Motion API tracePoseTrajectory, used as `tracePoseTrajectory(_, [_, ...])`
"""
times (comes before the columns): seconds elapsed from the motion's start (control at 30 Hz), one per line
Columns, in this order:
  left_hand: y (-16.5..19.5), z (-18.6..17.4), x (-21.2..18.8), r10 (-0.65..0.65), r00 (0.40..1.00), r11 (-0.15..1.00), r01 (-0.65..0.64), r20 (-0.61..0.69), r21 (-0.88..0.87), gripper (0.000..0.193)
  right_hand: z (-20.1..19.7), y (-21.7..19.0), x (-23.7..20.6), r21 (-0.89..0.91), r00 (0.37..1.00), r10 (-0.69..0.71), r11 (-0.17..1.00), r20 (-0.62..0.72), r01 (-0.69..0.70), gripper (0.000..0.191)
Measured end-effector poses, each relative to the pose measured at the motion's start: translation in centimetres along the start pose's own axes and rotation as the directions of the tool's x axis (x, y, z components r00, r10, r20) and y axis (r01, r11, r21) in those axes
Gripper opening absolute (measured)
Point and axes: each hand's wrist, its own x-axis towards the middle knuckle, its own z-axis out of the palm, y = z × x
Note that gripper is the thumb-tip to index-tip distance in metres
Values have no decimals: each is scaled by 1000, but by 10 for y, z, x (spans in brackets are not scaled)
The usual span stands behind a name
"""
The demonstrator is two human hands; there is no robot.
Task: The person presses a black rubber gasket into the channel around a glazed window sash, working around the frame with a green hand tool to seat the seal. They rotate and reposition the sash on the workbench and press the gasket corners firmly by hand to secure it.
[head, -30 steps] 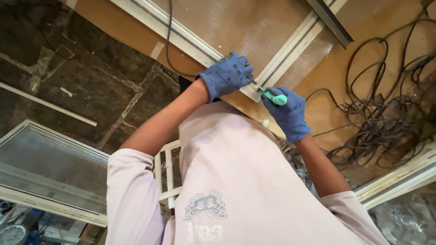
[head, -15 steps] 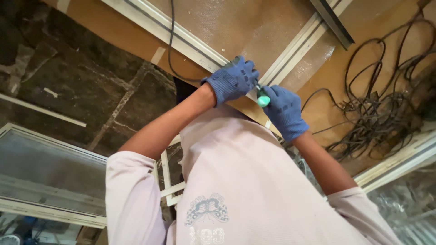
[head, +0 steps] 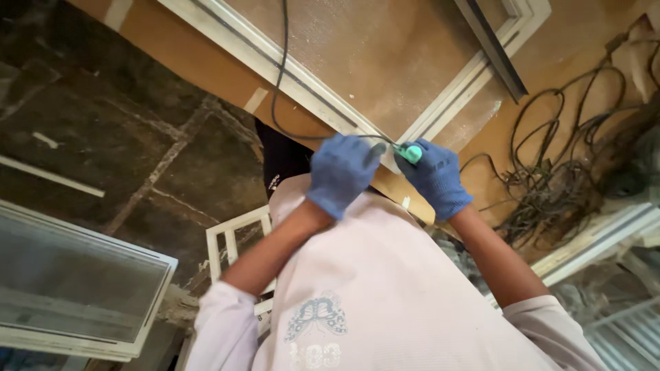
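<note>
Teal-handled tool (head: 412,152) is sitting at the near corner of the white-framed panel (head: 385,62), which is lying on the brown worktop (head: 550,75). Only the rounded teal end is showing; it is protruding from the top of the right hand (head: 434,177), whose blue-gloved grip is clenching around the handle. The working end cannot be made out.

Left hand (head: 340,172), also gloved in blue, is lying just beside the tool, on its left, fingers curling down. A thin black cord (head: 278,69) is running from the panel's far side to this hand and passing under its fingers; whether that grip is closing on the cord cannot be told. Both hands are working close together at the frame's edge. A tangle of dark cables (head: 550,172) is lying to the right, well apart from the tool.
</note>
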Motion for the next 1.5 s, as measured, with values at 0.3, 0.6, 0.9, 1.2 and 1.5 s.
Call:
tracePoseTrajectory(0.3, [-37,34,-12,-829,415,71,742,374,-667,37,5,14,-1,28,998,-49,998,-30,50,13])
tracePoseTrajectory(0.6, [3,17,25,30,947,969,52,-321,243,14,10,24,-4,58,995,-70,996,-71,74,13])
tracePoseTrajectory(0.9, [-37,41,40,147,959,887,-20,-241,462,14,9,20,-4,35,990,-108,993,-90,112,11])
tracePoseTrajectory(1.2, [-48,49,32,213,963,853,-101,-166,512,15,16,13,16,103,993,-101,989,-66,107,12])
tracePoseTrajectory(1.5, [-49,54,31,200,958,859,-72,-203,507,16,14,25,-6,141,986,-78,985,-147,99,15])
